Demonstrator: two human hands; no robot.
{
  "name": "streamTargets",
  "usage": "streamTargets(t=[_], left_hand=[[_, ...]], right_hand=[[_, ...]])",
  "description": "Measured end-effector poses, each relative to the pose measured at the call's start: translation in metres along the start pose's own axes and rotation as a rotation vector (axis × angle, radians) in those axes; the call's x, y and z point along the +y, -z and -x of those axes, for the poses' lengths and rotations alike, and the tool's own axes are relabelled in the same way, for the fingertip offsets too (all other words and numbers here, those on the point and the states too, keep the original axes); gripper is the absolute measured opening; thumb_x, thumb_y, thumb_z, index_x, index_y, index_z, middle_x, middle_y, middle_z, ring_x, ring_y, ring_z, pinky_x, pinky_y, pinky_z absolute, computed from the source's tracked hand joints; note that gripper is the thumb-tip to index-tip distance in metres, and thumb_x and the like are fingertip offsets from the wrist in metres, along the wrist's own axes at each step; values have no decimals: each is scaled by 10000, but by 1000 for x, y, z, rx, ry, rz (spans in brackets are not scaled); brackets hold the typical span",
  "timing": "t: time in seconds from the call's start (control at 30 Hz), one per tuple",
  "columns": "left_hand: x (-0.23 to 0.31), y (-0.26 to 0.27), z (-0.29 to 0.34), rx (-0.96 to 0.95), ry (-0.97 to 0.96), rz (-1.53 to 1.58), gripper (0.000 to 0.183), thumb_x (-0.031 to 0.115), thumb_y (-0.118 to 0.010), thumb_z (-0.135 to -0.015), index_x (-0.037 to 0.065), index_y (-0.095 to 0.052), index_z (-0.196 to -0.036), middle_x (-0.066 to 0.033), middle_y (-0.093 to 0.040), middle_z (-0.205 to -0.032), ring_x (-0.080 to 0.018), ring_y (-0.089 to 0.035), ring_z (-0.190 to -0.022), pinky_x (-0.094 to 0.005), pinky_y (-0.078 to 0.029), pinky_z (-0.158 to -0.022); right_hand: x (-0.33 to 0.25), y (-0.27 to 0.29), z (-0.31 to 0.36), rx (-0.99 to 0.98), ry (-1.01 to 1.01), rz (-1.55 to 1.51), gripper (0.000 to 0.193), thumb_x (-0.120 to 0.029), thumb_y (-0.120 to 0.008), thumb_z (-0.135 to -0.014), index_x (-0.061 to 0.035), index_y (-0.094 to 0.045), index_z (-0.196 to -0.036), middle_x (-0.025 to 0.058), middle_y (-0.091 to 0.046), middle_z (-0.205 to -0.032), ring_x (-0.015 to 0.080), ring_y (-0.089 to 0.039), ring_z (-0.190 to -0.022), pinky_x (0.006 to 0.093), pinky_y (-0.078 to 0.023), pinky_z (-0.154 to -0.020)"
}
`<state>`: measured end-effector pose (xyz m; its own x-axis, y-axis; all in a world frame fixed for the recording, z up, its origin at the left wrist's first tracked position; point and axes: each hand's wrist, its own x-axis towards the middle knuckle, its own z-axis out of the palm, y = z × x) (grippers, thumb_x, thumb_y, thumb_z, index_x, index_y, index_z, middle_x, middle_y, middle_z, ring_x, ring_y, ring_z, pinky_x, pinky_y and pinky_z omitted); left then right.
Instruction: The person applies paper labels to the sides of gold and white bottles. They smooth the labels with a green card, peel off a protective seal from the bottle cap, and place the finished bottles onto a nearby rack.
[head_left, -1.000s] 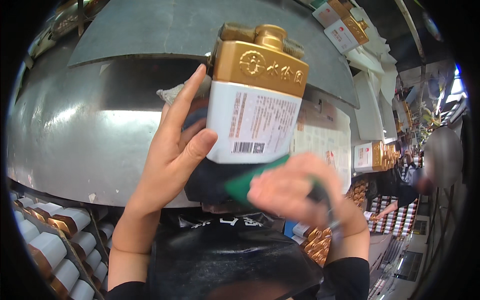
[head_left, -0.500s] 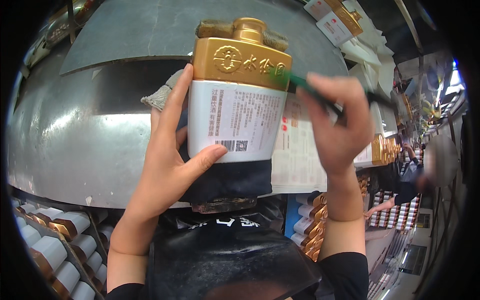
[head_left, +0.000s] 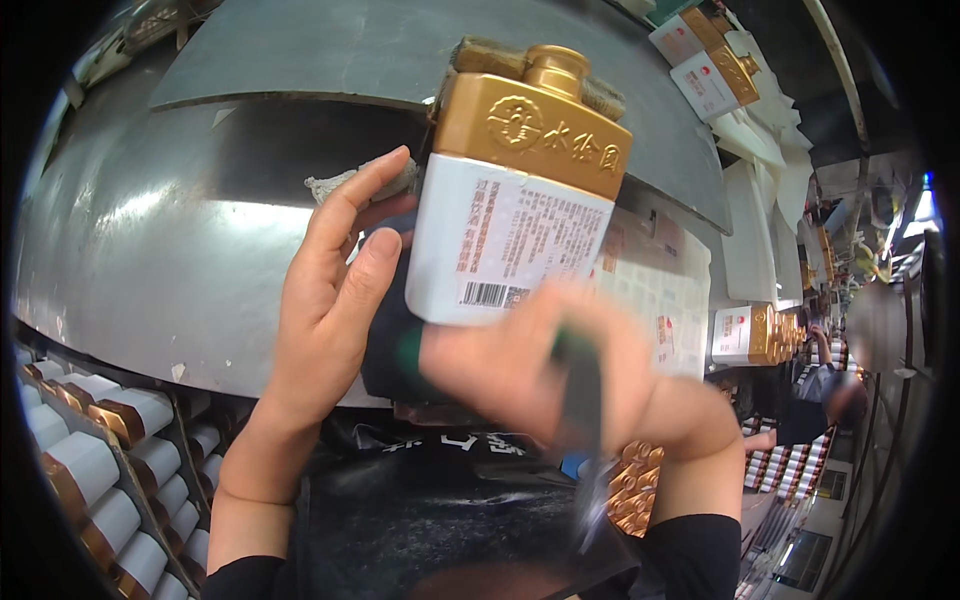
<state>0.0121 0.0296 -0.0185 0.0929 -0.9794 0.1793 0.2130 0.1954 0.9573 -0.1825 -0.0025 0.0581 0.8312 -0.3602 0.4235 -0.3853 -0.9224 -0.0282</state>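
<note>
My left hand holds a white bottle with a gold shoulder and cap, upright and tilted a little, its printed back label toward me. A dark cloth lies between the palm and the bottle's lower part. My right hand, blurred by motion, is in front of the bottle's base. It grips a thin dark tool with a green handle that points downward.
A large curved metal hood fills the background. Rows of white and gold bottles lie in a rack at lower left. More such bottles stand on the right, where another person's arm reaches. A black apron is below.
My right hand has swept with the tool from beside the gold top down to the bottle's base. The bottle has turned slightly and shifted right in my left hand.
</note>
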Motion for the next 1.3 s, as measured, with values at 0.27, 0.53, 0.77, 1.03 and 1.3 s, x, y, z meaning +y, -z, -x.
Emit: streamTargets(t=[0.27, 0.53, 0.77, 1.03, 1.3], left_hand=[[-1, 9, 3, 33, 25, 15, 451, 195, -464, -1024, -9, -419, -1424, -130, -460, -1433, -226, -490, -1260, -377, -427, -1043], [-9, 9, 2, 3, 2, 53, 432, 197, -464, -1021, -11, -453, -1398, -131, -488, -1409, -220, -494, -1255, -374, -414, -1052], [-7, 7, -1, 4, -27, 10, 417, 182, -452, -1023, -15, -463, -1389, -130, -504, -1388, -224, -504, -1256, -380, -415, -1058], [1, 6, 3, 63, -4, 32, 411, 176, -445, -1025, -17, -468, -1387, -131, -503, -1391, -217, -513, -1244, -368, -422, -1052], [-2, 16, 2, 173, 18, -18, 467, 245, -425, -1031, -35, -423, -1405, -152, -466, -1416, -239, -512, -1251, -393, -384, -1092]], right_hand=[[-21, -19, -15, 153, 87, -52, 173, -73, -689, -754, -82, -657, -924, -3, -609, -742, 169, -600, -637, 285, -485, -557], [7, 13, 30, 96, 115, -91, 196, -36, -773, -753, -64, -681, -923, 7, -645, -728, 155, -615, -628, 293, -497, -613], [21, 10, 56, 165, -44, 55, 258, -4, -768, -710, -106, -731, -945, -10, -674, -799, 147, -620, -723, 292, -480, -608], [28, -13, -18, 352, 59, -40, 308, 8, -748, -676, -61, -684, -969, 21, -671, -848, 142, -607, -705, 238, -449, -561], [2, -28, -11, 411, 54, -79, 164, -81, -698, -674, -42, -681, -833, 44, -576, -661, 198, -555, -564, 324, -468, -484]])
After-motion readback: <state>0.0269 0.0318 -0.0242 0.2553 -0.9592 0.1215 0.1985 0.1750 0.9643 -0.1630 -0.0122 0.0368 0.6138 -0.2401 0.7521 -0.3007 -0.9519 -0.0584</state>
